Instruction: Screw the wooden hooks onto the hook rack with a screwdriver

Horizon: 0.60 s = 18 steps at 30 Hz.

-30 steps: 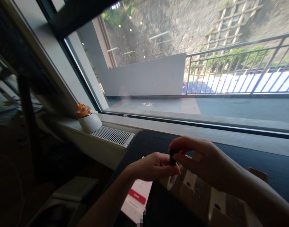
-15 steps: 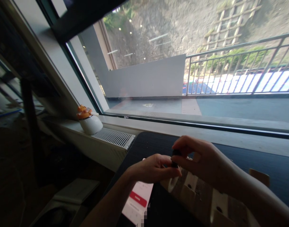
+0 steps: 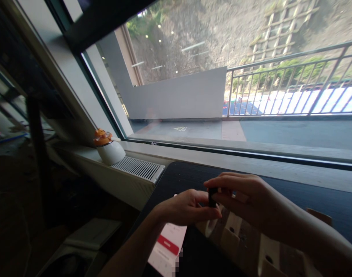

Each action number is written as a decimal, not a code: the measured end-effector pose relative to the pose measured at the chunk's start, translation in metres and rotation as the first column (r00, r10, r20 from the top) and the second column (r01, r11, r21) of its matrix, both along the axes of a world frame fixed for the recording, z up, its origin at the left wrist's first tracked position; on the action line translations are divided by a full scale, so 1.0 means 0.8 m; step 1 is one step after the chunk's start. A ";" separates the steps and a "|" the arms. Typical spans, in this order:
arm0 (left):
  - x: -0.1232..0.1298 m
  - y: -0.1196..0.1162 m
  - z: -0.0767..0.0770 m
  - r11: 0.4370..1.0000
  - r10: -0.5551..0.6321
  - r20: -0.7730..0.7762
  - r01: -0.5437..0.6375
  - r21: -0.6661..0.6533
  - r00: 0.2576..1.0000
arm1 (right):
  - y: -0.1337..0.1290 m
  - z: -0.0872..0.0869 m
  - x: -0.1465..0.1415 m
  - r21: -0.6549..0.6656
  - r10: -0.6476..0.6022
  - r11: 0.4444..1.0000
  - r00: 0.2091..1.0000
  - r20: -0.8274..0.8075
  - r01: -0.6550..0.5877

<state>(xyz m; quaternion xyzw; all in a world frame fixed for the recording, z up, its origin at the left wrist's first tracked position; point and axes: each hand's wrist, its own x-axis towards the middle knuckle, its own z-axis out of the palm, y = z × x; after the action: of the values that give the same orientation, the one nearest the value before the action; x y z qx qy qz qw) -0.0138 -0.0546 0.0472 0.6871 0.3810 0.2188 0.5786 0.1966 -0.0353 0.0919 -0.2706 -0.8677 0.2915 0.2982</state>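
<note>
Between the fingertips of both hands is a small dark cylindrical piece point(image 3: 212, 197), held upright above the dark table. My left hand point(image 3: 190, 207) pinches its lower part from the left, thumb and fingers closed round it. From the right, my right hand point(image 3: 236, 192) grips its upper part, with the index finger over the top. Below my right hand and forearm lies a wooden object point(image 3: 242, 240) with light and dark bands and small dark holes, partly hidden. A lit phone point(image 3: 168, 246) with a red bar on its screen lies under my left wrist.
The dark table point(image 3: 184, 175) meets a large window's sill. An orange-topped white container point(image 3: 109, 150) stands beside a white vent grille point(image 3: 141, 168) at the left. A curved wooden piece point(image 3: 319, 216) rises behind my right forearm.
My right hand has shifted slightly left, and its index finger now lies flatter over the dark piece's top. My left hand has hardly moved.
</note>
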 end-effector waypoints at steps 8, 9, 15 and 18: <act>0.001 0.001 -0.002 1.000 0.011 0.042 -0.011 -0.001 0.999 | -0.002 -0.001 -0.006 0.046 -0.139 0.989 0.990 -0.010 0.139; 0.001 0.001 -0.003 1.000 0.010 0.050 -0.009 -0.006 0.999 | -0.003 -0.001 -0.006 0.052 -0.140 0.989 0.990 -0.012 0.140; 0.000 0.002 -0.005 1.000 0.001 0.041 0.000 -0.016 0.999 | -0.003 -0.002 0.002 -0.005 -0.015 1.000 1.000 0.004 0.015; 0.000 0.002 -0.003 1.000 -0.007 0.045 0.009 -0.030 0.999 | 0.000 -0.004 0.005 -0.001 -0.005 1.000 1.000 0.004 0.005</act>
<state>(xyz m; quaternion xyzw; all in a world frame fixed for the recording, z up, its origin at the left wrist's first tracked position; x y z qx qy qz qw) -0.0139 -0.0534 0.0448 0.6749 0.3683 0.2261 0.5981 0.2004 -0.0350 0.0887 -0.2733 -0.8676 0.2904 0.2969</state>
